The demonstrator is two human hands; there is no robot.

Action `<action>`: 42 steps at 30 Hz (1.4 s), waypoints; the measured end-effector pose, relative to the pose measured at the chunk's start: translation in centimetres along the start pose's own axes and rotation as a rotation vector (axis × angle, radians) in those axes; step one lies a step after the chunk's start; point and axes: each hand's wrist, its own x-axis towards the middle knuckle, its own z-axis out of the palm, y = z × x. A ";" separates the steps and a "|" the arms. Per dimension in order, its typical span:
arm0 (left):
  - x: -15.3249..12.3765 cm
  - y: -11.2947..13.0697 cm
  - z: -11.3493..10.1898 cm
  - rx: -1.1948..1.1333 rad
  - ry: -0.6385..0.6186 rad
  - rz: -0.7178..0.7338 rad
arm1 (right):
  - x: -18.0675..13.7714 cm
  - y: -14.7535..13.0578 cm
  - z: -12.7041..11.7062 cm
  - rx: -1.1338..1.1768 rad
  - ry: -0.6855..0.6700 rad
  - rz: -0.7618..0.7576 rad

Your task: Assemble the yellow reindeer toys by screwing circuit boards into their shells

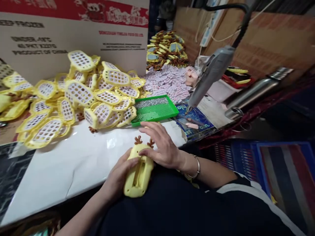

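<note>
A yellow plastic toy casing (145, 170) with brown antlers at its top is held just in front of the table edge, close to my body. Its back faces up, showing a long open slot and small screw holes. My left hand (120, 172) is closed round its left side, thumb lying across the slot's upper end. From the right, my right hand (163, 147) grips the antler end, its thumb on the upper face and its fingers reaching past the antlers. The casing's underside is hidden.
Yellow casings with white hole grids (78, 93) are heaped at the left by a carton (73, 39). Behind the hands lies a green tray (157, 116) of small metal pieces. An electric screwdriver (209, 73) hangs at the right, near pale small parts (167, 82) and a steel bottle (256, 91).
</note>
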 end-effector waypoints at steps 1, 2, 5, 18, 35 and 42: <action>-0.1 0.1 0.0 0.086 -0.024 -0.015 | 0.2 0.1 -0.5 0.056 -0.099 0.079; -0.2 0.1 0.1 0.171 -0.047 -0.025 | 0.4 0.2 -1.0 0.133 -0.203 0.158; -1.0 0.6 0.7 0.420 -0.090 0.012 | 0.5 0.2 -2.5 0.371 -0.362 0.396; -3.0 0.7 0.2 1.044 -0.072 0.300 | -2.8 -0.9 -2.0 0.603 -0.528 0.506; -2.9 0.5 0.0 1.046 -0.070 0.258 | -4.1 -1.4 -0.9 0.605 -0.260 0.512; -3.0 0.0 0.1 1.162 -0.059 0.398 | -4.0 -1.8 -0.2 0.646 -0.222 0.498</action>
